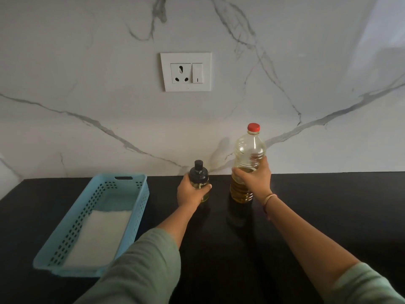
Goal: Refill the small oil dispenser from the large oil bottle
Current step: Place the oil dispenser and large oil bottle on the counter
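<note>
At about 8 o'clock in the view, a light blue perforated basket (143, 200) lies on the black desk (328, 205), with a white sheet (98, 235) covering the near part of its floor. To the basket's 3 o'clock, the left hand (189, 193) reaches out from a green sleeve (140, 266) and holds the small oil dispenser (199, 174), fingers and thumb wrapped round its glass body just below the black pump top. The dispenser stands upright near the back edge of the desk, at roughly 6 o'clock from the centre of the view, with yellow oil showing low in it. At its 3 o'clock, close by but apart, stands the large oil bottle (247, 154), upright with its red cap (253, 127) on and oil filling the lower part. The right hand (255, 176) grips the bottle round its ribbed middle, and a thin band (268, 199) circles that wrist. At 12 o'clock a white socket plate (185, 71) is set in the marble wall (87, 84).
</note>
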{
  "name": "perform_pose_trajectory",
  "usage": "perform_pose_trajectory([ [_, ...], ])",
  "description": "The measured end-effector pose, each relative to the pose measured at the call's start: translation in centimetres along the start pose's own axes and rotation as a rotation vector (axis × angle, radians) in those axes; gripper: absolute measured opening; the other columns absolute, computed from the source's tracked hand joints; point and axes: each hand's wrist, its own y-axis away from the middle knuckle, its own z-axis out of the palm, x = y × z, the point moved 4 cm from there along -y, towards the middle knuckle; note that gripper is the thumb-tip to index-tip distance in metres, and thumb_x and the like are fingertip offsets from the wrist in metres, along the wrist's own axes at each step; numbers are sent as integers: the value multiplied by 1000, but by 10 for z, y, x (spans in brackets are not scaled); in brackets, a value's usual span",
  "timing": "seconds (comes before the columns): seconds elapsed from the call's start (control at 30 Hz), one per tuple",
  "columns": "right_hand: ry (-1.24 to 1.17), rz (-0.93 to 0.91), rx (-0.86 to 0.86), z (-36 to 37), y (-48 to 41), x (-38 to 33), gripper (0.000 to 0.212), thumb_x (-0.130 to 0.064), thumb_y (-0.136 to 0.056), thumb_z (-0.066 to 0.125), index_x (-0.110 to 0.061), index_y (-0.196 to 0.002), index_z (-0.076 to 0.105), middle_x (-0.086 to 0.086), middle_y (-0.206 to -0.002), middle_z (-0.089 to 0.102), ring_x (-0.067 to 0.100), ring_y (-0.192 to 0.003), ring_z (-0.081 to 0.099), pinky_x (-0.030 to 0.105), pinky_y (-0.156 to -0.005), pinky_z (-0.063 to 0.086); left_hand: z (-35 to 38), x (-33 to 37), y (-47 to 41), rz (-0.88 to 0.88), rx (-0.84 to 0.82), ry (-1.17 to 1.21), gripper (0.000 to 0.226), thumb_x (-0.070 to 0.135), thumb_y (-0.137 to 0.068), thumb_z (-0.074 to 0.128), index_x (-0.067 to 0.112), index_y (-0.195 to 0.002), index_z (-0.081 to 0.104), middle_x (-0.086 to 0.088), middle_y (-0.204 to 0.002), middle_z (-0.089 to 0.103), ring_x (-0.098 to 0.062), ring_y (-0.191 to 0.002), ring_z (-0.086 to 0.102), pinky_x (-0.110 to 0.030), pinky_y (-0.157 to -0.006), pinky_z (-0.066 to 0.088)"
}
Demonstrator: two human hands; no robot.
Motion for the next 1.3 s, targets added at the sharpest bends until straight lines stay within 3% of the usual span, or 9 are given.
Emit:
perform_pose_trajectory([
  [0.17,-30,21,-10,-16,33,-11,69,-22,-62,86,-31,-115,43,-11,-108,57,2,-95,57,16,-79,45,-12,2,32,11,1,20,63,25,-71,84,20,-125,54,2,-121,62,-22,-117,56,-29,-90,41],
  [0.4,-51,13,-80,-37,77,-27,72,-24,-64,86,-30,-121,42,-11,-111,57,7,-100,57,16,-79,45,-25,8,80,82,-46,3,60,26,-70,84,22,-122,53,12,-107,55,-14,-111,54,-26,-87,39],
  [0.63,-47,16,-101,-57,124,-41,77,-26,-63,86,-26,-127,43,-4,-118,58,13,-107,58,24,-86,47,-42,-4,127,76,-39,-12,60,27,-70,85,21,-121,55,7,-114,60,-15,-112,55,-26,-88,40],
  [0.83,-26,26,-124,-69,165,-45,76,-28,-62,86,-27,-125,44,-7,-115,59,12,-106,59,30,-91,49,-55,-11,165,70,-42,29,55,24,-70,85,22,-117,56,12,-105,57,-9,-102,52,-26,-86,38],
  [1.3,-50,47,-164,-78,223,-54,77,-25,-64,86,-27,-127,43,-7,-119,59,12,-111,57,33,-96,47,-74,-29,207,104,-94,-8,52,24,-68,86,27,-109,54,12,-104,57,-8,-101,52,-27,-88,40],
])
